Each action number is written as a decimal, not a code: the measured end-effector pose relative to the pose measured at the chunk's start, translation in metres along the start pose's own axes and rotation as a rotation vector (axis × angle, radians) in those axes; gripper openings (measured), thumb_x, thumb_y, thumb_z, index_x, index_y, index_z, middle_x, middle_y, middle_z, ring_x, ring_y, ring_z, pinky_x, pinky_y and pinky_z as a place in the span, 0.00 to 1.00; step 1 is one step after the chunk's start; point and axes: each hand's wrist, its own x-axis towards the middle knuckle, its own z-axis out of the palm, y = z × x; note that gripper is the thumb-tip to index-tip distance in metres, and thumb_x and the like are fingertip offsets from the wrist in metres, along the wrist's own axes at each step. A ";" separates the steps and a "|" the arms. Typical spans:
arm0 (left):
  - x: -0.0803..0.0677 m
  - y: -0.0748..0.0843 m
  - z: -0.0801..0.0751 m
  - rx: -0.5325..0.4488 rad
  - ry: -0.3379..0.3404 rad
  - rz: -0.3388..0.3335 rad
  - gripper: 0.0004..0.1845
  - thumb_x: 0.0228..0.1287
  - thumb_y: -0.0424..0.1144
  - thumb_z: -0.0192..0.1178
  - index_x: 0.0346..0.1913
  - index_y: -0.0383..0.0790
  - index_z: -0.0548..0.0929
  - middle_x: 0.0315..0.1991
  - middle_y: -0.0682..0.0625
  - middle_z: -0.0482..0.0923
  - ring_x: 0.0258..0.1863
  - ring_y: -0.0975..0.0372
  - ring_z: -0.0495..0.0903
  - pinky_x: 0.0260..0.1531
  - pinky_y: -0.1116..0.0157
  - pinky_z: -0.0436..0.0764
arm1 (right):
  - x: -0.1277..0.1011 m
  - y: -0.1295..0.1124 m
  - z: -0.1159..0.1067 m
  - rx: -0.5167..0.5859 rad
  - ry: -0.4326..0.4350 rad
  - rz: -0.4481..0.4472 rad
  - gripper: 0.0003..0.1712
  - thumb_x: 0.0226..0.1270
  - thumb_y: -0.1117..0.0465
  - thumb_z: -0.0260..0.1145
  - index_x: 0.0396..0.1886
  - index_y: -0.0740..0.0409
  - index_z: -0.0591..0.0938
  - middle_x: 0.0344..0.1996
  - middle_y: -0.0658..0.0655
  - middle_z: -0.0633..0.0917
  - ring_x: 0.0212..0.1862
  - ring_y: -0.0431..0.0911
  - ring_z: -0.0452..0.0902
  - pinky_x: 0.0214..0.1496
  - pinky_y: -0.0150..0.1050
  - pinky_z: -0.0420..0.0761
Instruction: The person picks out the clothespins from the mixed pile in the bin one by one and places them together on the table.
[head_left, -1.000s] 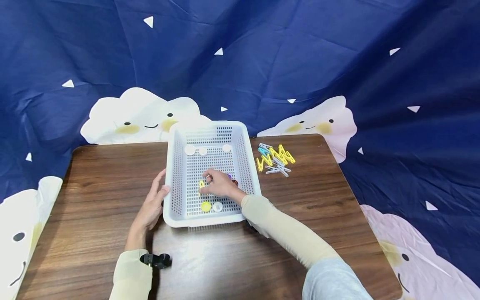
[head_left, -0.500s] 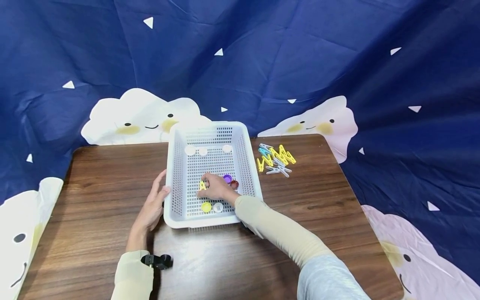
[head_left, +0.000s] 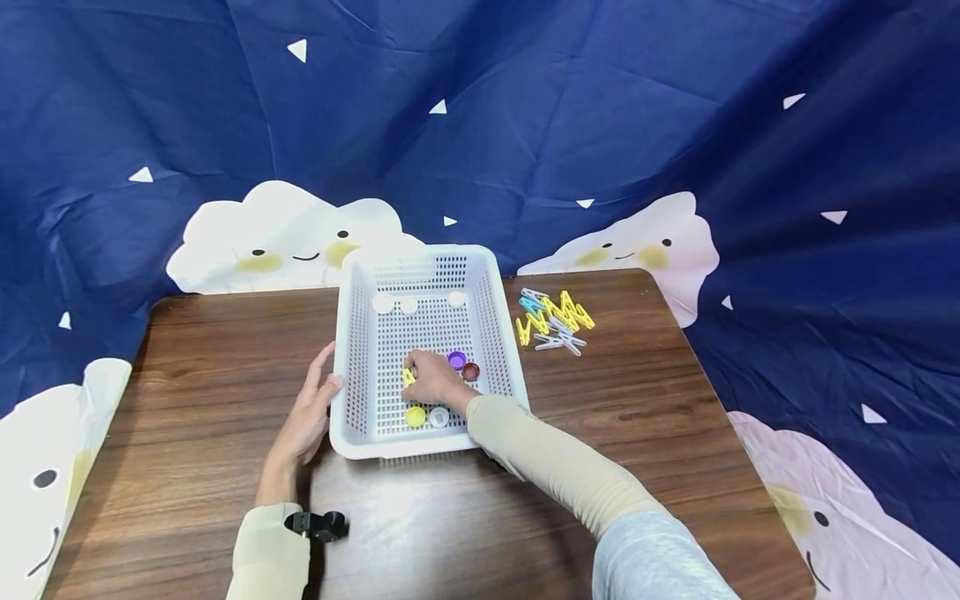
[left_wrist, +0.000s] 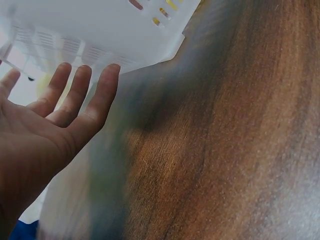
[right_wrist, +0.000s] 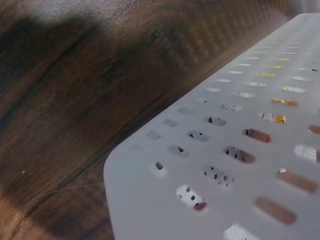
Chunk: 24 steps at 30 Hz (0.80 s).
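Note:
In the head view a white perforated basket stands on the wooden table. My right hand reaches down into it and pinches a yellow clothespin between thumb and fingers. On the basket floor near that hand lie yellow, white, purple and dark red bottle caps. My left hand touches the basket's left side. The left wrist view has its fingers spread against the outer wall. Only the basket wall fills the right wrist view, hiding most of the right hand.
Three white round caps lie near the basket's far end. To the right of the basket is a loose pile of yellow, grey and blue clothespins on the table. A blue cloud-print cloth hangs behind the table.
My right hand has closed its fingers on the yellow clothespin and drawn slightly nearer, leaving the purple and dark red caps in fuller view. The left hand stays at the basket's side.

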 end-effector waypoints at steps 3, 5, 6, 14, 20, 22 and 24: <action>0.000 0.000 0.000 0.000 0.002 0.000 0.33 0.82 0.50 0.43 0.82 0.58 0.43 0.69 0.29 0.57 0.60 0.44 0.70 0.48 0.56 0.80 | 0.000 0.000 0.000 0.017 -0.013 0.007 0.22 0.56 0.61 0.77 0.50 0.55 0.81 0.28 0.47 0.72 0.30 0.40 0.66 0.32 0.32 0.68; 0.000 0.000 0.001 0.000 0.004 0.003 0.33 0.82 0.50 0.43 0.82 0.58 0.43 0.69 0.29 0.57 0.60 0.44 0.70 0.48 0.56 0.80 | -0.001 0.000 0.000 0.028 -0.017 0.011 0.23 0.55 0.62 0.77 0.51 0.55 0.81 0.28 0.47 0.71 0.29 0.39 0.66 0.32 0.31 0.68; 0.000 0.000 0.001 -0.001 0.005 0.004 0.33 0.82 0.50 0.43 0.82 0.58 0.44 0.69 0.29 0.58 0.60 0.44 0.70 0.48 0.56 0.80 | -0.001 0.000 0.000 0.033 -0.020 0.014 0.23 0.55 0.62 0.77 0.51 0.55 0.81 0.28 0.47 0.71 0.28 0.39 0.66 0.31 0.31 0.68; 0.001 -0.001 0.000 -0.009 0.004 0.015 0.33 0.83 0.49 0.42 0.82 0.56 0.43 0.68 0.30 0.58 0.58 0.49 0.72 0.48 0.57 0.80 | -0.001 0.001 -0.002 0.076 -0.024 0.015 0.23 0.56 0.63 0.76 0.53 0.54 0.83 0.30 0.46 0.73 0.29 0.39 0.66 0.33 0.32 0.69; 0.000 -0.001 0.001 -0.012 -0.002 0.014 0.33 0.83 0.49 0.42 0.82 0.56 0.43 0.69 0.30 0.57 0.62 0.42 0.69 0.49 0.57 0.79 | 0.000 0.002 -0.007 0.165 0.021 -0.010 0.22 0.57 0.63 0.74 0.53 0.55 0.85 0.29 0.46 0.76 0.29 0.39 0.68 0.36 0.32 0.71; 0.000 0.000 0.001 -0.008 0.002 0.006 0.33 0.83 0.49 0.42 0.82 0.56 0.43 0.70 0.30 0.57 0.63 0.39 0.67 0.49 0.57 0.79 | 0.000 0.002 -0.009 0.198 0.033 -0.011 0.21 0.57 0.63 0.74 0.52 0.55 0.85 0.29 0.46 0.76 0.29 0.39 0.69 0.35 0.33 0.71; 0.000 0.000 0.000 -0.005 0.006 -0.001 0.33 0.83 0.49 0.42 0.82 0.57 0.43 0.71 0.30 0.57 0.64 0.38 0.66 0.50 0.58 0.79 | 0.000 0.001 -0.010 0.226 0.044 -0.009 0.20 0.58 0.63 0.73 0.52 0.55 0.85 0.30 0.47 0.77 0.29 0.39 0.70 0.35 0.33 0.71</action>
